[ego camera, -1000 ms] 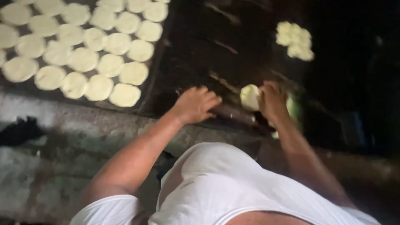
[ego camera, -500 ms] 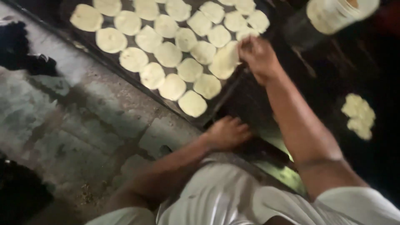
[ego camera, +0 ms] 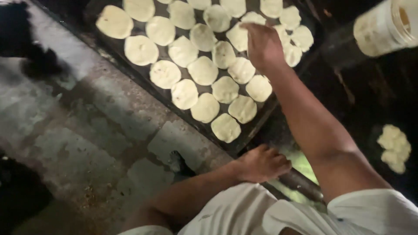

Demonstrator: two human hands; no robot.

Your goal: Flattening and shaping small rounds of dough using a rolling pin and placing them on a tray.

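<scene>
One pale tub, no labels, signs or screens.

A round, cream-coloured plastic tub [ego camera: 385,27] lies tilted at the top right corner, well to the right of the right grip [ego camera: 261,43] and slightly above it, far up and away from the left grip [ego camera: 261,164]. Its side is blotched with yellowish smears, its open mouth faces the right edge and shows an orange-brown inside. Any print on it is too blurred to tell.

Dark griddle [ego camera: 257,126] carries seemingly raw dough rounds [ego camera: 204,69].
</scene>
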